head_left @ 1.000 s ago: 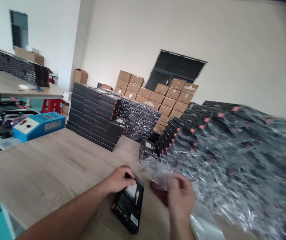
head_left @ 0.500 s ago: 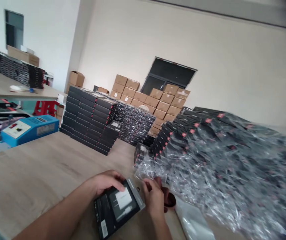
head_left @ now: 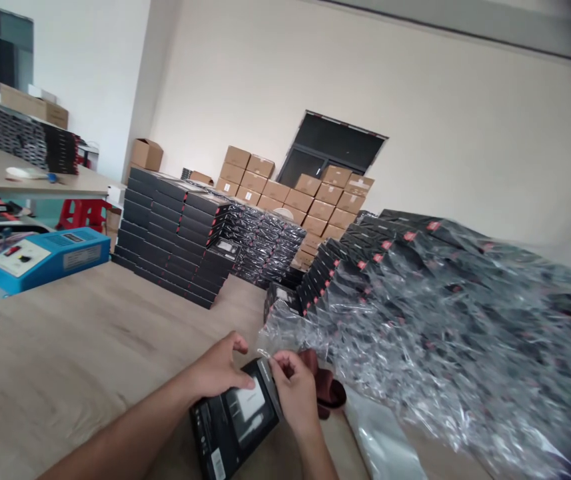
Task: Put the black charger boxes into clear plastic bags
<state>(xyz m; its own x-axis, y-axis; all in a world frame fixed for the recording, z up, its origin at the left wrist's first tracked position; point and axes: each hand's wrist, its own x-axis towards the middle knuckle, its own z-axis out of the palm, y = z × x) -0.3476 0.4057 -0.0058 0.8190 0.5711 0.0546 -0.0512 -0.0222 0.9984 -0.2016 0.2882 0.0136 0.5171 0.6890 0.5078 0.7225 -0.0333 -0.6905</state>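
Black flat box (head_left: 232, 427) lies askew at the worktop's (head_left: 90, 347) near edge, beside the heap of bagged boxes (head_left: 440, 313). Left hand (head_left: 218, 373) rests on it, fingers loosely spread. Right hand (head_left: 292, 390) pinches a clear flap (head_left: 269, 387) at the box's end. Judged step: working the film at that end. Next move calls for a steadied box and taut film.

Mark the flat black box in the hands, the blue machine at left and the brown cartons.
Flat black cardboard box (head_left: 232, 427), head view, printed top face.
Blue box-shaped machine (head_left: 40, 250), head view, top panel.
Stacked brown cardboard cartons (head_left: 298, 199), head view, one carton's front.
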